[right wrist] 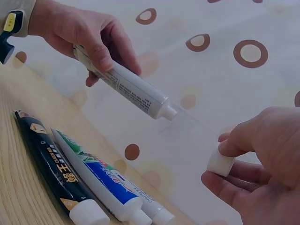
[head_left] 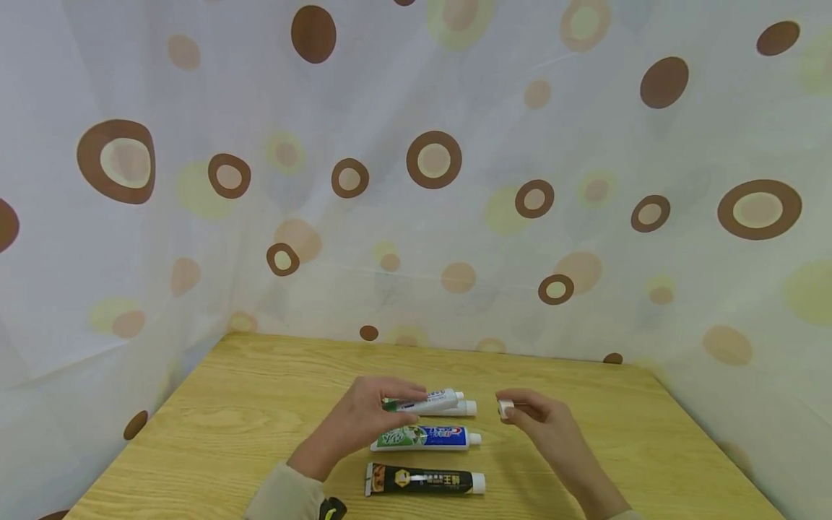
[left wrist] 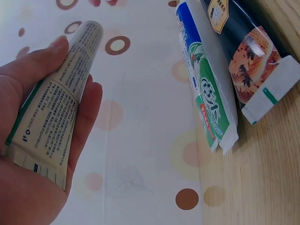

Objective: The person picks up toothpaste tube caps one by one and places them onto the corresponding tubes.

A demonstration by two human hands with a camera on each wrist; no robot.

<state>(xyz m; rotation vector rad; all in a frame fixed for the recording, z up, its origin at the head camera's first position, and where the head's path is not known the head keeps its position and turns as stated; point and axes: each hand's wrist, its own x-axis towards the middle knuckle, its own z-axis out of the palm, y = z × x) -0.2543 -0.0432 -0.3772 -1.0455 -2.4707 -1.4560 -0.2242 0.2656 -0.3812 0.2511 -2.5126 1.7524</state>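
My left hand [head_left: 364,419] grips a white toothpaste tube [right wrist: 136,93] between thumb and fingers, raised over the table. The tube's bare nozzle [right wrist: 168,111] points toward my right hand [head_left: 546,422]. In the right wrist view, my right thumb and fingers pinch a white cap [right wrist: 220,161], apart from the nozzle. A faint thin strand stretches from nozzle toward cap. Fine print covers the tube's back [left wrist: 51,112] in the left wrist view, its flat end lying against my palm.
On the wooden table [head_left: 260,390] lie a black tube [head_left: 429,479] nearest me, a blue and green tube [head_left: 445,438] behind it, and a pale tube [head_left: 463,409] farther back, partly hidden by the held one. A dotted curtain [head_left: 390,217] hangs behind the table.
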